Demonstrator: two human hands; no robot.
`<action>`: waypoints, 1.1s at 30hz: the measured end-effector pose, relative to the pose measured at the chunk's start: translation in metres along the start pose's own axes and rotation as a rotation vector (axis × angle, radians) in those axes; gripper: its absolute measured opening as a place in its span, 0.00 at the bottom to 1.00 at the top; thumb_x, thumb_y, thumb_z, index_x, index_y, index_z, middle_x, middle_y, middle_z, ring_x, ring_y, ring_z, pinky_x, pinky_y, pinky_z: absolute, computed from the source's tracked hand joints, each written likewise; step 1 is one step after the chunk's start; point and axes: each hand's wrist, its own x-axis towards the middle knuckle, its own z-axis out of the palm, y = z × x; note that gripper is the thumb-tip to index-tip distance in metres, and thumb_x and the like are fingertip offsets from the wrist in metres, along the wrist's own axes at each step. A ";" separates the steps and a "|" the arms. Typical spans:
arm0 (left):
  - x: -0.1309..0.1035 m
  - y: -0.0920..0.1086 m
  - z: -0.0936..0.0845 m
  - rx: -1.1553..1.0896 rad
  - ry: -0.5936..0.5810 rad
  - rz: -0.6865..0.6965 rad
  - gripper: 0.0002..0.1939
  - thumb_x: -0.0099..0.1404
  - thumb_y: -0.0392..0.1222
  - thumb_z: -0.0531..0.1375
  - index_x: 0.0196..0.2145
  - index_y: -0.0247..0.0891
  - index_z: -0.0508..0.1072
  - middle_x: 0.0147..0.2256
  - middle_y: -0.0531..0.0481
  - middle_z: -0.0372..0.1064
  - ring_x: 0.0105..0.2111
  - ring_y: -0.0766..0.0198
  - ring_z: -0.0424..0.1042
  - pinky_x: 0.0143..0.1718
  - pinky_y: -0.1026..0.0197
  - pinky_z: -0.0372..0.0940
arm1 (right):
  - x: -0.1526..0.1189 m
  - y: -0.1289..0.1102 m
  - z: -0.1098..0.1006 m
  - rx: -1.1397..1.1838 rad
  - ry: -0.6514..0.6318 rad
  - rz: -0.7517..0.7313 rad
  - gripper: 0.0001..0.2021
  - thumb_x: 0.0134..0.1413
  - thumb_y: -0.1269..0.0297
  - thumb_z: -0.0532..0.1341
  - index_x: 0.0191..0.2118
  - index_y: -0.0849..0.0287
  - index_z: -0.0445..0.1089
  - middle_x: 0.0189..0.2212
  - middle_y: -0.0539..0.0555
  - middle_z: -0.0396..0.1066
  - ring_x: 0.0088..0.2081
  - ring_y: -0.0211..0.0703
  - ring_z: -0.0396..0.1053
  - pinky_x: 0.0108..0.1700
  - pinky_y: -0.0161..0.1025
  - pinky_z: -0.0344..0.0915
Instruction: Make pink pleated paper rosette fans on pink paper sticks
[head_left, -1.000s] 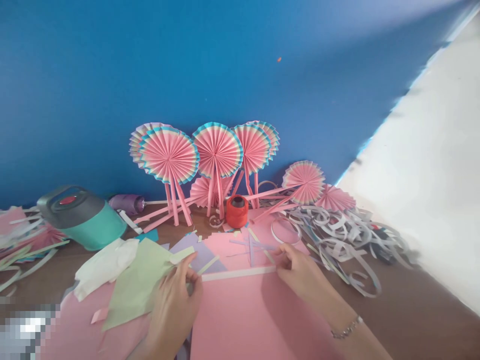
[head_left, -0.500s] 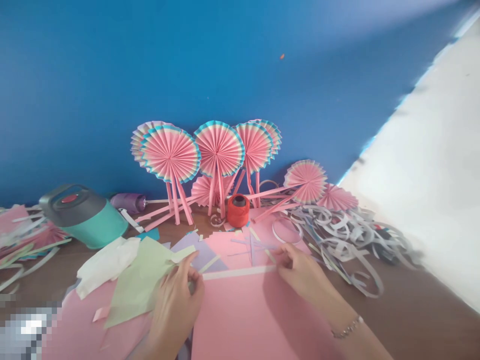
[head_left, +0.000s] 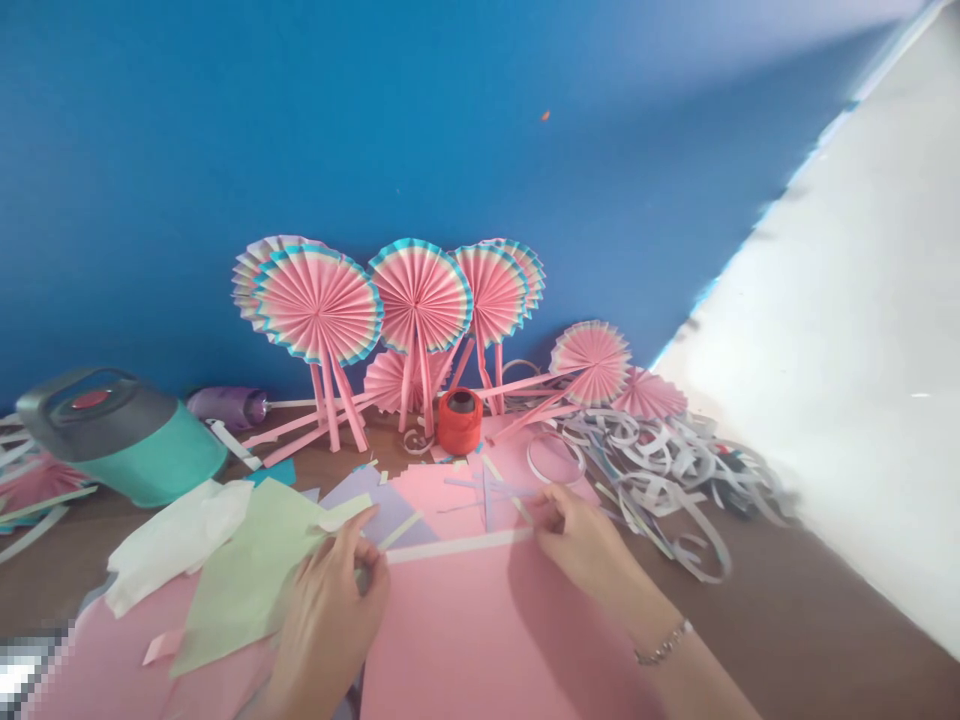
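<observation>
A pink paper sheet point(head_left: 450, 640) lies in front of me, with a narrow white strip point(head_left: 461, 545) along its far edge. My left hand point(head_left: 330, 600) is curled closed at the sheet's far left corner, by the strip's left end. At the other end of the strip, my right hand point(head_left: 574, 530) pinches with thumb and fingers bent together. What exactly lies between the fingertips is partly hidden. A light green paper point(head_left: 247, 570) reaches under my left hand. Beyond the strip are purple paper point(head_left: 409, 520), more pink paper point(head_left: 442, 490) and thin paper offcuts.
Pleated pink paper fans point(head_left: 416, 300) stand against the blue wall. An orange-red roll point(head_left: 460, 425) sits before them. Curled white strips point(head_left: 652, 450) pile up at right. On the left are a teal and grey jug point(head_left: 150, 450), a purple cylinder point(head_left: 229, 407) and white crumpled paper point(head_left: 176, 540).
The view has turned slightly right, so everything sits further left in the picture. Both hands keep their places at the two ends of the white strip.
</observation>
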 end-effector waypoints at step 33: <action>0.004 0.011 -0.001 0.092 -0.158 -0.081 0.21 0.57 0.37 0.49 0.49 0.37 0.65 0.28 0.51 0.68 0.34 0.56 0.69 0.40 0.54 0.60 | -0.009 -0.012 0.009 -0.287 0.082 -0.045 0.15 0.46 0.76 0.53 0.43 0.60 0.60 0.34 0.55 0.70 0.34 0.45 0.67 0.31 0.35 0.51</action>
